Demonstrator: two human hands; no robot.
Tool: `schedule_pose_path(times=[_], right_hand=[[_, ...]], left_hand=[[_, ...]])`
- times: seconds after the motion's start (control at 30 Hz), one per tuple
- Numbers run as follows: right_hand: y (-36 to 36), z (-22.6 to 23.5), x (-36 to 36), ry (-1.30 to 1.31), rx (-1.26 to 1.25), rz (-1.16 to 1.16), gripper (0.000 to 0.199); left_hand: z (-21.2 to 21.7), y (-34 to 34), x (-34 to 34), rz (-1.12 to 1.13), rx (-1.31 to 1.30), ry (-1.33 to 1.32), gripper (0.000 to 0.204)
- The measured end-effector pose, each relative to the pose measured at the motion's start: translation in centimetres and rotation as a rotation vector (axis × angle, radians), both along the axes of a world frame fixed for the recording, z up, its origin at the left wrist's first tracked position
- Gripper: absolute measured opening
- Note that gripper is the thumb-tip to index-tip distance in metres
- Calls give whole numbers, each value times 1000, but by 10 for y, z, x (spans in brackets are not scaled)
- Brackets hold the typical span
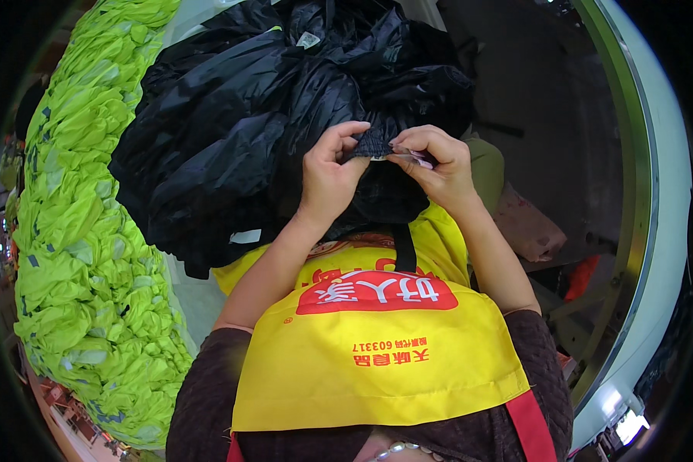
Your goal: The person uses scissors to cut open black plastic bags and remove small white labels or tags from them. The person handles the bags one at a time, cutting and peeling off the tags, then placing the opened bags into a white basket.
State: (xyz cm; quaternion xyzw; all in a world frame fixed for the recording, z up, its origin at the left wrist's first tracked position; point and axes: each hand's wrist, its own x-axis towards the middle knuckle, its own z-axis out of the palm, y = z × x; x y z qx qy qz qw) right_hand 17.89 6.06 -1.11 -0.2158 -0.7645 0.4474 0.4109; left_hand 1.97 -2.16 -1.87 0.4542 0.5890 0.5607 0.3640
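A large heap of thin, shiny black garments [223, 146] lies in front of me and hangs down to my lap. My left hand [329, 177] pinches the left end of a gathered, elastic-looking black edge [373, 142] between thumb and fingers. At the other end of that edge, my right hand [443, 168] is closed with thumb and forefinger on it. A small, pale, narrow thing [413, 159] shows within the right fingers; its kind is unclear. Just below the edge, between the hands, a bit of white shows. The rest of this garment merges into the heap.
A long pile of bright yellow-green garments [85, 231] runs along the left. White labels [308, 39] show on the black heap. My yellow apron [377, 377] covers my front. On the right are a curved pale-green edge [639, 154] and a brownish cloth-like thing [530, 225].
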Motion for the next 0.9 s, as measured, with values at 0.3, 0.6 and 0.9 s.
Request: schedule_pose_path(times=[0.3,0.6,0.9], right_hand=[[-17,-9,6,210,-933,60,13],[30,-19,44,82,-161,-369,14],[74,-112,80,-95,-459,-532,32]], left_hand=[[-3,-5,5,1,60,26,37],[-13,-50,-46,-833,-339,950,21],[-132,-50,-9,-898,-431,1175,23]])
